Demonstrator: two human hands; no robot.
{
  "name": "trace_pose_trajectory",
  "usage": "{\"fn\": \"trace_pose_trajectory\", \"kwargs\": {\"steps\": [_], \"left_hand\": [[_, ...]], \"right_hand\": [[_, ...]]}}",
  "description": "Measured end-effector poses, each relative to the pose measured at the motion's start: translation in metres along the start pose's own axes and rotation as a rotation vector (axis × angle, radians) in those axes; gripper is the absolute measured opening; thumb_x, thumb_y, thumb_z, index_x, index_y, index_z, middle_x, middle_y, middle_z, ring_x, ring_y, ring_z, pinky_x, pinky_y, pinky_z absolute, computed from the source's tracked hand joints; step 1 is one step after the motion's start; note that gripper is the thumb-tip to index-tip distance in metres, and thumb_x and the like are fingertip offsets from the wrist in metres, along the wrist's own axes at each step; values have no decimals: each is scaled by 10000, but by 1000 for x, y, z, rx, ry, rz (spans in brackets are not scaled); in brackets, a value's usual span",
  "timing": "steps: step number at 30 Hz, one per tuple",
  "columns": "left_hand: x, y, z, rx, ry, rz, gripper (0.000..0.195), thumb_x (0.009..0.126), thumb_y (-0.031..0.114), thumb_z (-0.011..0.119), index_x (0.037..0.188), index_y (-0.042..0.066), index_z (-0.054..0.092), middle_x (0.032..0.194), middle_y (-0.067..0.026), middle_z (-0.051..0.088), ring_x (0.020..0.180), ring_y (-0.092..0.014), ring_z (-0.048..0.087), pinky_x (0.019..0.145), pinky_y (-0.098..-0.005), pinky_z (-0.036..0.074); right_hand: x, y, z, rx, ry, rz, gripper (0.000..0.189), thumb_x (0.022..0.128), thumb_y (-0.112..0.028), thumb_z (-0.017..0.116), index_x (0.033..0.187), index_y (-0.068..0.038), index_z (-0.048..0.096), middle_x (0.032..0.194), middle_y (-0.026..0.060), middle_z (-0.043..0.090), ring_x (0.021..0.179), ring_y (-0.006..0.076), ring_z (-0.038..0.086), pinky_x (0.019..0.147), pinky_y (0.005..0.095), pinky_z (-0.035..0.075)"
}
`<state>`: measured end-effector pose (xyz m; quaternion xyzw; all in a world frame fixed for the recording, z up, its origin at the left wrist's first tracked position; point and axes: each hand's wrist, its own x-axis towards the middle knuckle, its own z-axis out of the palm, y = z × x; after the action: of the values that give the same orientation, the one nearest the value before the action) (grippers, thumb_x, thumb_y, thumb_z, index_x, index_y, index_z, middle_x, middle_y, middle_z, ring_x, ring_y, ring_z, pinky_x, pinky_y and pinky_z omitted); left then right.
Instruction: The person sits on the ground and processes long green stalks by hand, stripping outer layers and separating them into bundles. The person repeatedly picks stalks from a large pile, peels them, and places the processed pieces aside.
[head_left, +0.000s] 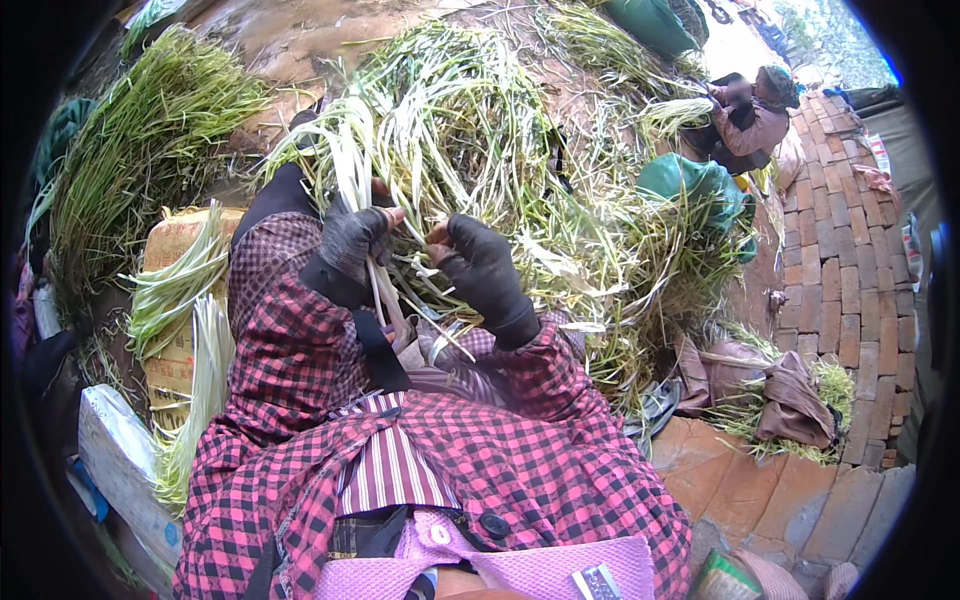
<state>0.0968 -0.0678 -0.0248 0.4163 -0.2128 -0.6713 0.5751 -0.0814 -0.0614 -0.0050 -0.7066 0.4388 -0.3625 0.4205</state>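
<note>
My left hand (358, 236), in a dark fingerless glove, is closed around a bundle of pale garlic-chive-like stalks (352, 154) held upright over my lap. Its fingertips also touch a thin stalk that slants down between my hands. To its right, my right hand (474, 259), in a similar dark glove, has its thumb and fingertips curled close together beside the stalks; whether they pinch one cannot be told. Beyond both hands lies a large heap of green and white stalks (480, 112). Loose peeled leaves (555, 262) spread to the right of my knees.
At left, sorted pale bundles (180, 285) rest on a yellow sack (169, 375) near a tall green pile (142, 150). A co-worker (750, 124) sits at upper right beside a green bag (694, 187). A brick strip (847, 262) runs along the right.
</note>
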Motion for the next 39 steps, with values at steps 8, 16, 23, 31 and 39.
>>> {"fn": "trace_pose_trajectory", "kwargs": {"steps": [8,16,23,31,39], "left_hand": [[-2,-4,2,-67,-10,79,405,709,11,601,1091,58,474,643,-11,514,391,-99,409,354,-226,348],[-6,5,3,-15,-15,45,350,705,-4,599,1043,38,521,664,-27,547,380,-89,403,352,-226,350],[-4,-6,6,-69,87,96,429,697,-36,593,1111,29,502,768,-40,568,485,-108,495,418,-224,418],[9,-22,-14,4,-29,172,435,682,-68,571,1105,2,497,907,-79,575,786,-207,604,741,-289,508],[7,-22,-7,-116,59,221,438,678,-62,582,1103,4,501,969,-105,598,840,-207,594,787,-310,494]], "right_hand": [[14,3,14,74,1,71,88,785,-29,638,835,5,574,701,39,569,639,84,511,584,254,434],[12,3,17,170,79,90,90,812,-55,631,790,-13,554,682,-31,527,637,38,445,564,216,387],[13,17,24,122,59,28,104,822,-45,613,772,-3,532,674,-20,528,614,41,448,538,224,385],[18,28,29,308,-9,157,162,756,-16,629,709,6,476,635,15,462,617,82,415,549,263,373],[16,32,30,251,200,50,68,811,-59,605,798,-8,561,675,-14,546,631,51,474,559,230,397]]}}
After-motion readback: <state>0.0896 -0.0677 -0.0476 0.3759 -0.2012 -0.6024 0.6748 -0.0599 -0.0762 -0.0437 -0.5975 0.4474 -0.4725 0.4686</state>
